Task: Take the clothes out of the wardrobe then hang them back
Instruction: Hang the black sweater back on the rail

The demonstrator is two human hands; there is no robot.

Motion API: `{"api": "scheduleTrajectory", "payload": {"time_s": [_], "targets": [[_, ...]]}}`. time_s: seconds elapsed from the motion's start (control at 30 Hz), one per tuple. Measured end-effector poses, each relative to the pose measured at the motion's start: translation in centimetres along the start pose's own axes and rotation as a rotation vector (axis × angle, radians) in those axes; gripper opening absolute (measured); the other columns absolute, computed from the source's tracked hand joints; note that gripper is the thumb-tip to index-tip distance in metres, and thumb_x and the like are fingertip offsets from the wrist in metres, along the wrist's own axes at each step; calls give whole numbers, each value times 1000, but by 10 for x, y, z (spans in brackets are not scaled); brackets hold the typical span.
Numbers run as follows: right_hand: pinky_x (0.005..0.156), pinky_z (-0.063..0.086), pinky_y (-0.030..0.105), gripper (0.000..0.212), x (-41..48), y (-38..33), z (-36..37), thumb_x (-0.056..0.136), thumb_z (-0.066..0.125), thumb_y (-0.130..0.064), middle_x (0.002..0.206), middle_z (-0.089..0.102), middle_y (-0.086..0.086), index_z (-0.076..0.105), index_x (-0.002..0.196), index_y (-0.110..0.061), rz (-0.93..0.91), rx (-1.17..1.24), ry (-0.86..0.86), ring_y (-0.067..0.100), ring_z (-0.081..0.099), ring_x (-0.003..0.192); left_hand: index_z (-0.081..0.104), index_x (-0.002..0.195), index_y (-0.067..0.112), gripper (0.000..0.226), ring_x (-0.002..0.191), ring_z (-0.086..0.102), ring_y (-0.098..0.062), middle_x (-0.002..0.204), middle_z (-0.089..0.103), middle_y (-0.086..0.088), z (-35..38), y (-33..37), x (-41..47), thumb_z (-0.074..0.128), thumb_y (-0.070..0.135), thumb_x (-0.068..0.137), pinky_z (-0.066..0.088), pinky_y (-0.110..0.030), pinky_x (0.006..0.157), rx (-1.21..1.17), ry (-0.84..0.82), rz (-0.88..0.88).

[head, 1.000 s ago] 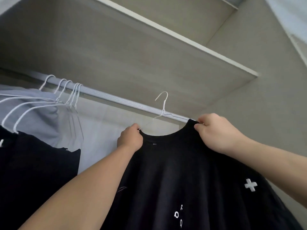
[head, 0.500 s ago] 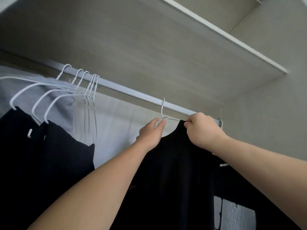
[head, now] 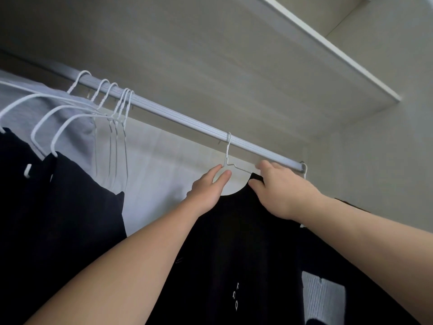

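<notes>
A black T-shirt (head: 234, 242) with small white print hangs on a white wire hanger (head: 227, 151), whose hook sits over the ribbed white rod (head: 178, 118) near its right end. My left hand (head: 207, 188) is at the left side of the collar, fingers stretched up and touching the hanger wire just below the hook. My right hand (head: 281, 195) pinches the right side of the collar over the hanger's shoulder, close under the rod. The left half of the hanger is hidden behind my left hand.
Several white hangers (head: 117, 106) cluster on the rod at left, some carrying dark garments (head: 58, 207) and a grey one (head: 70, 113). A shelf (head: 328, 50) runs right above the rod. The wardrobe's side wall (head: 375, 172) is close on the right. Another dark garment with a pale patch (head: 321, 299) hangs at right.
Both hands lifted the shirt up to the rod and the hanger's hook went over it. My left hand let go of the collar and its fingers straightened against the wire.
</notes>
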State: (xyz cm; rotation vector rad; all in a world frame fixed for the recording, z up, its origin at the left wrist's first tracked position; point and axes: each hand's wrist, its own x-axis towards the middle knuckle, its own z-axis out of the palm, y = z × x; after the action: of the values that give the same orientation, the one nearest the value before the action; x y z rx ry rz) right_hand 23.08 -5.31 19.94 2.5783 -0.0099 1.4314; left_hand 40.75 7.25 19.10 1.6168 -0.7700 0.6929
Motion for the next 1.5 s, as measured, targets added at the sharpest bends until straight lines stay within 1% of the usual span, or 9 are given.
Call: {"api": "scheduleTrajectory", "payload": {"time_s": [0.1,0.2,0.27,0.43,0.57,0.83,1.13,1.3,1.5], "targets": [[106,31,49,83,-15,7,7,90,11,-67,150,39,5,26,151,-13,-254,-444,112,31,32,140,28,135,73,73,149,27,-21,160,30,17,7,1,-1,36,94,65,21,-50,121,-1,-17,-14],[118,8,56,109,-27,12,8,70,-16,-75,164,4,8,2,156,-10,-209,-570,-77,28,0,151,22,136,74,72,151,21,-15,162,23,22,20,-1,-2,35,94,68,19,-50,122,-4,-39,15],[119,5,55,109,-34,19,12,70,-14,-79,164,-10,8,-7,155,-10,-162,-568,-143,26,-8,151,18,140,70,76,152,19,-11,162,19,25,31,-1,0,34,93,70,18,-49,122,9,-47,47],[119,8,52,107,-45,45,15,76,1,-83,162,-20,9,-11,155,-11,-163,-595,-190,23,-9,151,14,146,62,82,151,19,-13,162,15,26,68,2,5,37,90,72,21,-50,121,8,-85,68],[121,6,50,101,-49,72,12,84,12,-82,162,-20,6,-10,156,-15,-141,-597,-257,20,-11,151,20,146,58,84,148,27,-15,162,22,20,101,8,11,38,90,71,26,-50,119,-47,-107,76],[121,1,50,97,-53,133,13,86,15,-81,164,-15,4,-7,156,-19,-88,-626,-288,18,-11,151,24,142,60,89,147,31,-23,161,29,15,180,23,28,40,95,62,27,-54,117,-116,-187,20],[119,-10,56,96,-60,194,32,87,13,-81,162,-19,13,-6,157,-18,-72,-766,-286,25,-18,150,19,148,59,80,149,26,-23,163,24,12,246,21,36,36,89,77,19,-54,120,-73,-231,31],[118,4,60,97,-60,208,46,85,14,-78,162,7,22,19,156,-12,-137,-794,-140,34,9,151,14,147,62,66,149,27,-25,164,19,12,266,14,40,31,82,87,8,-60,119,20,-159,53],[118,8,59,90,-59,210,54,88,20,-72,160,18,23,30,153,-11,-124,-803,-97,35,18,149,9,147,62,68,151,19,-25,164,12,16,273,10,39,30,82,86,2,-62,119,58,-134,65]]}}
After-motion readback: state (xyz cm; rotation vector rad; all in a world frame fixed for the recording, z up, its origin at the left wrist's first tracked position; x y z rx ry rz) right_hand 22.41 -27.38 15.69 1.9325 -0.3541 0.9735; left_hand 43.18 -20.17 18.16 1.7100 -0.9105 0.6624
